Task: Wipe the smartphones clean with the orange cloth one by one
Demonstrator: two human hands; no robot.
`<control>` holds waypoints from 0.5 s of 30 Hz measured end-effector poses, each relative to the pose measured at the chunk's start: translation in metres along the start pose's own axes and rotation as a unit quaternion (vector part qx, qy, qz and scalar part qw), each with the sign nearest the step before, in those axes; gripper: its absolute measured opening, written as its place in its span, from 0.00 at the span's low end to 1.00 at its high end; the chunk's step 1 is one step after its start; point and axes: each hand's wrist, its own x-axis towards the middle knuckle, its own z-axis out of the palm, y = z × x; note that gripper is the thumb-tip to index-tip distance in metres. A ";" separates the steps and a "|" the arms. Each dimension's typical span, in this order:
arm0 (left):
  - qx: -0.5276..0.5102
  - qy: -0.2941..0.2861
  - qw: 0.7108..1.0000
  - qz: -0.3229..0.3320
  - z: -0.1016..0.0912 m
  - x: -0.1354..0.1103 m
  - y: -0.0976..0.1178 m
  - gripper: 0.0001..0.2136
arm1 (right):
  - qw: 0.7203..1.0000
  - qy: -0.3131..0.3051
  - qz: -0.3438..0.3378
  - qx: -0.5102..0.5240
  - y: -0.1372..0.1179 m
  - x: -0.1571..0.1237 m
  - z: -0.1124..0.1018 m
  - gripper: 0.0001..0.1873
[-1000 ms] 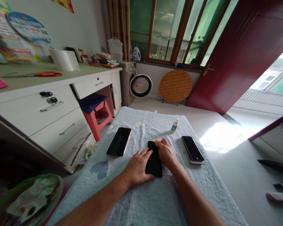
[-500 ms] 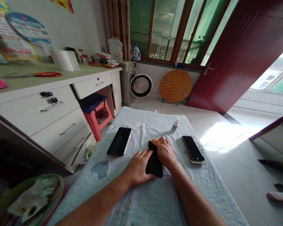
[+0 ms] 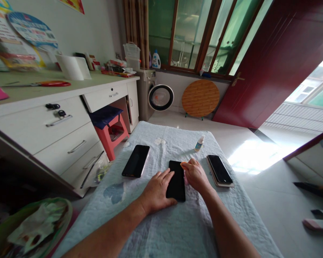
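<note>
A black smartphone [image 3: 177,184] lies screen up on a pale blue quilted cover [image 3: 161,224]. My left hand [image 3: 157,190] grips its left side, fingers over the upper edge and thumb at the bottom corner. My right hand [image 3: 197,175] is closed on an orange cloth [image 3: 183,165], mostly hidden by the fingers, at the phone's upper right edge. Further left lies a second smartphone [image 3: 136,161], its screen dark. On the right, a third smartphone [image 3: 220,169] rests on a flat beige case or similar item. Behind my right hand stands a small spray bottle [image 3: 199,144].
A white desk [image 3: 51,134] with drawers runs along the left, a red stool [image 3: 111,138] beside it. Past the cover's far edge are an open-doored washing machine [image 3: 146,95] and a round wooden tabletop [image 3: 200,98]. A basin [image 3: 67,218] sits at lower left.
My right hand has slid right with the orange cloth, from the phone's top edge to its upper right edge, uncovering more screen. My left hand has stayed in place.
</note>
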 end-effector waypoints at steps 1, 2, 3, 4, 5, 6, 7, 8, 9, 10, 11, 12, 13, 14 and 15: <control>0.001 0.000 1.000 0.000 0.000 0.000 0.000 0.45 | 1.000 -0.006 -0.005 0.005 0.000 -0.001 -0.002 0.15; 0.001 -0.001 1.000 -0.001 0.000 0.000 0.000 0.45 | 1.000 -0.012 -0.008 0.012 -0.001 -0.002 -0.004 0.15; 0.001 -0.003 1.000 -0.001 0.000 -0.001 -0.001 0.45 | 1.000 -0.017 -0.011 0.022 -0.001 -0.003 -0.005 0.15; -0.001 -0.005 1.000 0.000 0.000 -0.001 -0.001 0.45 | 0.999 -0.024 -0.012 0.034 0.000 -0.004 -0.007 0.14; -0.003 -0.007 1.000 0.000 -0.001 -0.001 -0.001 0.45 | 0.998 -0.031 -0.013 0.045 0.000 -0.005 -0.008 0.14; -0.005 -0.009 1.000 0.000 -0.001 -0.001 0.000 0.45 | 0.998 -0.039 -0.014 0.055 0.000 -0.006 -0.010 0.13; -0.007 -0.010 1.000 0.000 -0.002 -0.001 0.000 0.45 | 0.997 -0.049 -0.015 0.062 0.000 -0.006 -0.011 0.13; -0.007 -0.011 1.000 0.000 -0.002 -0.001 0.000 0.45 | 0.996 -0.062 -0.017 0.066 0.001 -0.007 -0.014 0.12; -0.007 -0.011 1.000 0.000 -0.003 -0.001 0.001 0.45 | 0.995 -0.076 -0.022 0.069 0.001 -0.007 -0.016 0.13; -0.007 -0.012 1.000 0.000 -0.004 -0.001 0.001 0.45 | 0.993 -0.090 -0.026 0.074 0.000 -0.008 -0.019 0.13; -0.006 -0.012 1.000 0.000 -0.004 -0.001 0.002 0.45 | 0.991 -0.106 -0.030 0.082 0.000 -0.008 -0.022 0.14; -0.004 -0.013 1.000 0.001 -0.005 -0.001 0.002 0.45 | 0.988 -0.122 -0.032 0.093 -0.001 -0.009 -0.024 0.15; -0.003 -0.013 1.000 0.001 -0.005 -0.001 0.002 0.45 | 0.984 -0.136 -0.033 0.107 -0.001 -0.010 -0.027 0.15; -0.002 -0.014 1.000 0.002 -0.005 -0.001 0.002 0.45 | 0.981 -0.148 -0.032 0.121 -0.002 -0.011 -0.030 0.15; -0.001 -0.014 1.000 0.002 -0.005 -0.001 0.002 0.45 | 0.977 -0.160 -0.032 0.136 -0.002 -0.012 -0.032 0.16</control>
